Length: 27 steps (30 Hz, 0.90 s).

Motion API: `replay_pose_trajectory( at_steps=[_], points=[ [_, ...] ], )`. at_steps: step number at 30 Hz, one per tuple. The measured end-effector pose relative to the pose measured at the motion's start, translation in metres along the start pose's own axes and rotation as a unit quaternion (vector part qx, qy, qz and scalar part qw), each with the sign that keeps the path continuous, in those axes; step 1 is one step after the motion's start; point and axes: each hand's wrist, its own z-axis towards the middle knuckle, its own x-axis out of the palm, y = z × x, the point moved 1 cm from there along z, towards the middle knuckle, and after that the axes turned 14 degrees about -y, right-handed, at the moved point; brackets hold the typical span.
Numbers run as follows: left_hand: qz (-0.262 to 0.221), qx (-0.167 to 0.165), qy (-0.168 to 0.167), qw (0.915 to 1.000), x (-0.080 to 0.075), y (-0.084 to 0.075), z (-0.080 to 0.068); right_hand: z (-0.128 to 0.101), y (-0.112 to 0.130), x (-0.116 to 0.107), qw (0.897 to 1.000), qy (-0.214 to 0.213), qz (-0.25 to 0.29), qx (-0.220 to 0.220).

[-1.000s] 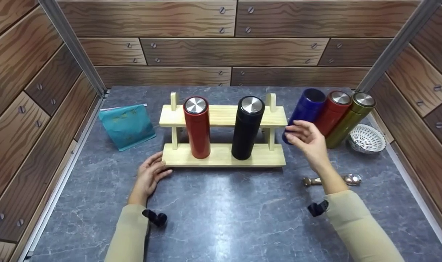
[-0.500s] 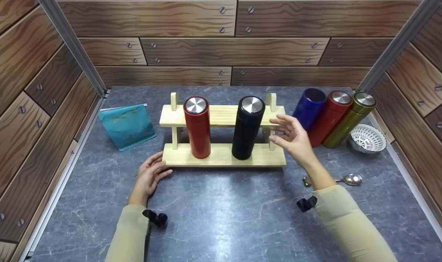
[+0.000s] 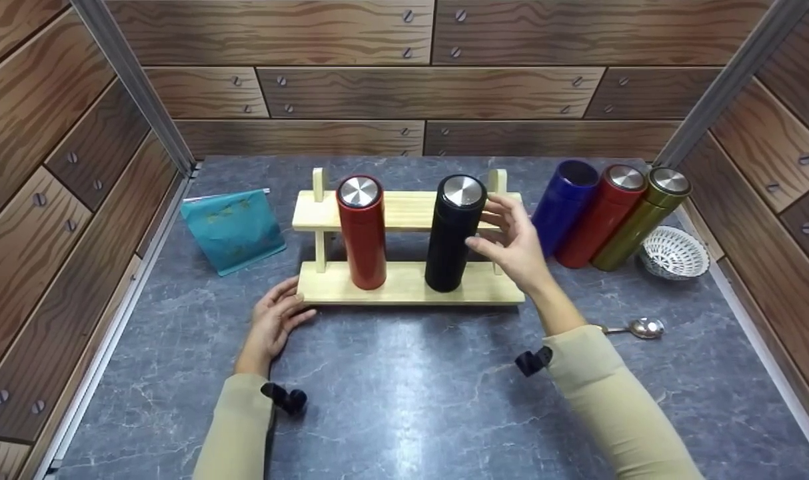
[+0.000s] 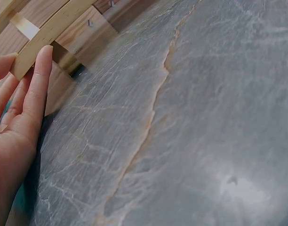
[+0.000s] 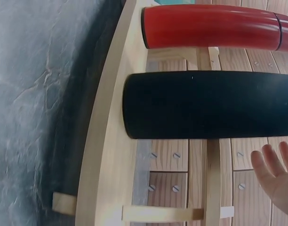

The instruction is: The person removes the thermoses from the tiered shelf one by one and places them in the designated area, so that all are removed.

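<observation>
A two-tier wooden rack stands mid-table. On its lower shelf a red thermos and a black thermos stand upright, both with silver-topped lids. My left hand holds the left end of the lower shelf; in the left wrist view the thumb lies at one face of the board and the fingers at the other. My right hand is beside the black thermos, fingers spread and thumb overlapping its side in the head view. In the right wrist view, a small gap separates the fingertips from the black thermos.
To the right stand a blue lidless flask, another red thermos and a gold thermos. Next to them is a white woven basket. A spoon lies in front, partly behind the right sleeve. A teal pouch stands at left.
My right hand has moved left from the blue flask, past the rack's right end, to the black thermos. The left hand stays at the rack's left end.
</observation>
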Motion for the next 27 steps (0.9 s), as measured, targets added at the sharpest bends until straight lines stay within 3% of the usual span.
replay_pose_trajectory(
  at_steps=[9,15,21,27],
  points=[
    [-0.002,0.000,0.003,1.0000,0.000,0.000,-0.001,0.003,-0.003,0.014,1.000,0.003,0.002,0.012],
    [0.008,-0.001,-0.001,1.0000,0.001,-0.001,-0.002,0.002,-0.006,0.018,0.999,-0.004,-0.035,0.013],
    [0.007,-0.002,0.003,1.0000,0.001,0.000,-0.001,0.001,-0.007,0.019,0.996,-0.027,-0.076,0.025],
    [0.005,0.001,0.005,1.0000,0.001,0.000,0.000,-0.006,0.010,0.024,0.996,-0.056,-0.065,0.009]
  ],
)
